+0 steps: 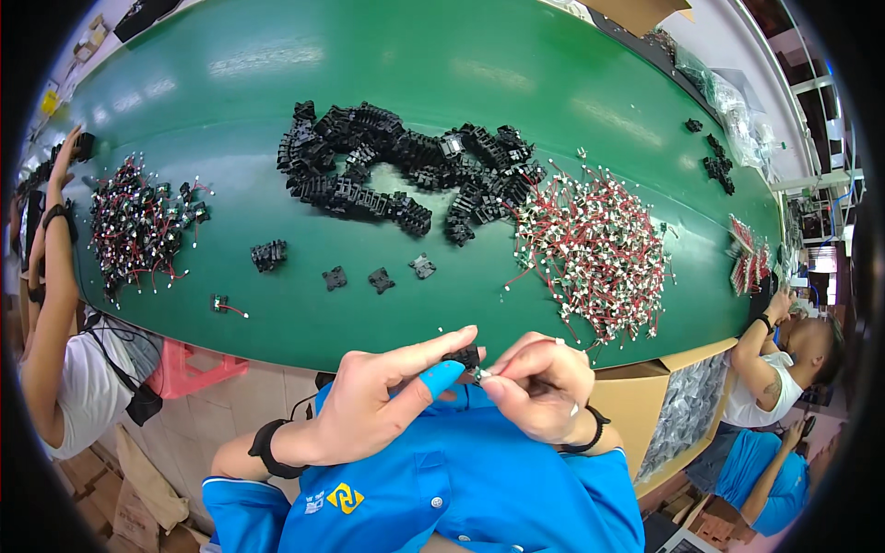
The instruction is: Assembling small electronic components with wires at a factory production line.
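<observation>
Close to my chest, at the near edge of the table, my left hand (383,396) grips a small black plastic part (463,356) between fingers and thumb. A blue finger cover wraps that thumb. My right hand (544,385) is closed in a pinch against the same part, at a tiny white connector piece (483,372); its wire, if any, is hidden by the fingers. Beyond my right hand lies a heap of small white connectors with red wires (595,249). Loose black square parts (381,280) rest on the green table ahead of my left hand.
Linked rows of black parts (359,198) lie across the middle of the green table (415,313). Another pile of wired parts (143,226) sits left. A carton of clear-bagged items (687,405) stands at my right. Co-workers' arms (57,267) reach in at both sides.
</observation>
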`<action>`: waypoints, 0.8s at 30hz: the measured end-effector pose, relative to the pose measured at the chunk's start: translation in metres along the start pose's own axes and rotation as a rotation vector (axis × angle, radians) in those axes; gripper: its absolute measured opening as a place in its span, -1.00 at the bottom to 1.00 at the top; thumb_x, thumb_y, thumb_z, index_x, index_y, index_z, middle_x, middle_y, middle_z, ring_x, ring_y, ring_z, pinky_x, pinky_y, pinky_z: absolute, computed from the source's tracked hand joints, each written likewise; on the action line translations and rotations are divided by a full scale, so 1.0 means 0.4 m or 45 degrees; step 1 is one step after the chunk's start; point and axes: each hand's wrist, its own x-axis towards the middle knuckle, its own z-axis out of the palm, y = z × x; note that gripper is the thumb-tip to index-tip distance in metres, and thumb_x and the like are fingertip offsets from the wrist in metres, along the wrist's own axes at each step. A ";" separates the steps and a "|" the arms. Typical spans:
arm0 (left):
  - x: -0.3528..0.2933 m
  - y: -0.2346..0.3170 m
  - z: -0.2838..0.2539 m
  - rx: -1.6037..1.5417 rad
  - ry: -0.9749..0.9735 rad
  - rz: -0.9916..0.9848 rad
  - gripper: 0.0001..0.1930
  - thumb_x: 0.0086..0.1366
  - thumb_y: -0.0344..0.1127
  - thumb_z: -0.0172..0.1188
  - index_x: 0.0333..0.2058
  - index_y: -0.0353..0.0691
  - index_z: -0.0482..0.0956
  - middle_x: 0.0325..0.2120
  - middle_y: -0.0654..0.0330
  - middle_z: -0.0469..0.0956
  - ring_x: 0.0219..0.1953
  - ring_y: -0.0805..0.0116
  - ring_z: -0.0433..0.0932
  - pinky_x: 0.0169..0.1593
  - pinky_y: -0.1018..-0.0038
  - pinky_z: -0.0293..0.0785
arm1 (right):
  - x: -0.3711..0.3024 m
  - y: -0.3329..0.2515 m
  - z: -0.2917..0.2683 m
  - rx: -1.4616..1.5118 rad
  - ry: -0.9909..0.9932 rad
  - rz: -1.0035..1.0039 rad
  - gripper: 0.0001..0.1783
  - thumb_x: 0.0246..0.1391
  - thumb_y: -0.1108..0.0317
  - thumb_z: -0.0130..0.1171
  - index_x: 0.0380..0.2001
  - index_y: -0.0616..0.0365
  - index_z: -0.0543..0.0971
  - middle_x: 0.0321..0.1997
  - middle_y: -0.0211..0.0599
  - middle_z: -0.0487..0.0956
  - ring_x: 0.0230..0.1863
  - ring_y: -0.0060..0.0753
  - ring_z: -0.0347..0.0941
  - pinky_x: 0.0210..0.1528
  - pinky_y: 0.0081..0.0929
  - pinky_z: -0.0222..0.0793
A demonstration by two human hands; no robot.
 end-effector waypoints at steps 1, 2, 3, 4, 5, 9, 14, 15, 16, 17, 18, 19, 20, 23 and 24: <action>0.001 -0.001 0.003 0.063 0.019 0.043 -0.62 0.28 -0.51 -0.03 0.09 -0.28 0.34 -0.15 0.08 0.55 -0.20 0.40 0.58 -0.17 0.53 0.54 | -0.012 0.010 0.011 0.073 0.056 0.049 -0.84 -0.19 0.61 0.31 -0.52 0.24 0.51 -0.69 -0.45 0.43 -0.72 -0.74 0.19 -0.59 -0.73 0.27; 0.002 -0.002 0.007 0.126 0.038 0.087 -0.62 0.28 -0.51 -0.02 0.09 -0.29 0.35 -0.15 0.08 0.54 -0.20 0.39 0.57 -0.16 0.52 0.54 | -0.014 0.010 0.022 0.069 0.057 0.051 -0.84 -0.19 0.61 0.31 -0.52 0.24 0.51 -0.69 -0.45 0.43 -0.72 -0.74 0.19 -0.59 -0.73 0.27; 0.002 -0.005 0.010 0.126 0.044 0.086 -0.62 0.28 -0.51 -0.02 0.09 -0.29 0.35 -0.15 0.08 0.54 -0.20 0.39 0.57 -0.16 0.52 0.54 | -0.014 0.011 0.037 0.234 0.149 0.121 -0.85 -0.16 0.62 0.28 -0.50 0.26 0.50 -0.70 -0.49 0.39 -0.70 -0.75 0.19 -0.52 -0.72 0.30; 0.003 -0.009 0.014 0.063 0.068 0.106 -0.62 0.28 -0.53 -0.03 0.09 -0.31 0.34 -0.13 0.06 0.53 -0.17 0.36 0.56 -0.13 0.50 0.54 | -0.015 0.012 0.046 0.398 0.240 0.193 -0.87 -0.12 0.64 0.25 -0.49 0.28 0.49 -0.71 -0.52 0.36 -0.68 -0.77 0.19 -0.45 -0.70 0.34; 0.002 -0.012 0.016 -0.001 0.091 0.126 -0.62 0.27 -0.54 -0.04 0.09 -0.32 0.34 -0.12 0.04 0.51 -0.15 0.34 0.55 -0.11 0.48 0.54 | -0.021 0.014 0.046 0.417 0.236 0.249 -0.88 -0.08 0.67 0.21 -0.47 0.30 0.47 -0.70 -0.50 0.38 -0.65 -0.78 0.20 -0.36 -0.68 0.36; 0.004 -0.010 0.014 -0.095 0.096 0.126 -0.60 0.26 -0.60 -0.10 0.09 -0.36 0.33 -0.08 0.01 0.48 -0.10 0.30 0.53 -0.06 0.44 0.53 | -0.027 0.031 0.056 0.320 0.255 0.143 -0.88 -0.09 0.65 0.22 -0.47 0.30 0.48 -0.68 -0.48 0.40 -0.64 -0.78 0.21 -0.39 -0.69 0.34; 0.005 -0.012 0.014 -0.141 0.077 0.120 -0.55 0.21 -0.67 -0.21 0.10 -0.37 0.32 -0.07 0.00 0.47 -0.08 0.27 0.51 -0.03 0.41 0.52 | -0.027 0.020 0.061 0.401 0.337 0.203 -0.89 -0.09 0.65 0.22 -0.48 0.31 0.49 -0.61 -0.37 0.49 -0.62 -0.72 0.27 -0.43 -0.69 0.32; 0.004 -0.014 0.014 -0.141 0.080 0.120 -0.55 0.21 -0.67 -0.21 0.10 -0.37 0.32 -0.07 0.00 0.47 -0.08 0.27 0.51 -0.03 0.41 0.52 | -0.027 0.021 0.060 0.402 0.334 0.203 -0.89 -0.09 0.65 0.22 -0.48 0.31 0.49 -0.61 -0.37 0.49 -0.62 -0.72 0.27 -0.43 -0.69 0.32; 0.003 -0.017 0.014 -0.139 0.084 0.115 -0.54 0.20 -0.67 -0.21 0.10 -0.37 0.32 -0.07 0.00 0.47 -0.08 0.28 0.51 -0.03 0.42 0.52 | -0.027 0.023 0.059 0.322 0.278 0.160 -0.88 -0.06 0.62 0.20 -0.48 0.28 0.44 -0.54 -0.28 0.49 -0.60 -0.68 0.31 -0.46 -0.70 0.33; 0.002 -0.018 0.014 -0.136 0.088 0.110 -0.54 0.20 -0.67 -0.21 0.10 -0.37 0.32 -0.07 0.00 0.47 -0.08 0.28 0.51 -0.04 0.43 0.51 | -0.027 0.026 0.058 0.242 0.222 0.115 -0.86 -0.03 0.60 0.17 -0.48 0.25 0.40 -0.47 -0.19 0.49 -0.58 -0.64 0.36 -0.49 -0.71 0.34; 0.001 -0.017 0.014 -0.137 0.086 0.111 -0.54 0.20 -0.67 -0.21 0.10 -0.37 0.32 -0.07 0.00 0.47 -0.08 0.28 0.51 -0.04 0.43 0.51 | -0.024 0.030 0.059 0.240 0.223 0.114 -0.86 -0.03 0.60 0.17 -0.48 0.25 0.40 -0.47 -0.19 0.49 -0.58 -0.64 0.36 -0.49 -0.71 0.34; 0.001 -0.015 0.014 -0.078 0.090 0.151 -0.54 0.19 -0.67 -0.19 0.10 -0.36 0.32 -0.07 -0.01 0.47 -0.08 0.30 0.51 -0.03 0.45 0.50 | -0.019 0.036 0.060 0.052 0.219 -0.064 -0.85 -0.06 0.61 0.19 -0.48 0.26 0.40 -0.48 -0.18 0.51 -0.57 -0.60 0.38 -0.49 -0.70 0.36; 0.000 -0.013 0.014 -0.020 0.094 0.192 -0.53 0.19 -0.67 -0.17 0.10 -0.35 0.32 -0.06 -0.01 0.47 -0.09 0.32 0.51 -0.03 0.47 0.50 | -0.016 0.039 0.060 -0.136 0.214 -0.241 -0.84 -0.09 0.63 0.20 -0.47 0.27 0.41 -0.49 -0.17 0.52 -0.56 -0.57 0.41 -0.48 -0.68 0.38; -0.004 -0.011 0.018 0.027 0.149 0.269 -0.54 0.18 -0.66 -0.14 0.08 -0.35 0.35 -0.08 -0.01 0.50 -0.09 0.32 0.53 -0.04 0.48 0.48 | -0.020 0.034 0.061 -0.325 0.202 -0.355 -0.80 -0.16 0.61 0.26 -0.48 0.27 0.41 -0.51 -0.17 0.55 -0.50 -0.46 0.50 -0.48 -0.61 0.44; -0.004 -0.010 0.020 0.026 0.146 0.269 -0.54 0.18 -0.66 -0.14 0.08 -0.35 0.35 -0.08 -0.01 0.50 -0.09 0.32 0.53 -0.04 0.48 0.48 | -0.021 0.037 0.061 -0.406 0.205 -0.422 -0.79 -0.17 0.60 0.27 -0.48 0.27 0.41 -0.51 -0.17 0.56 -0.48 -0.44 0.52 -0.49 -0.59 0.46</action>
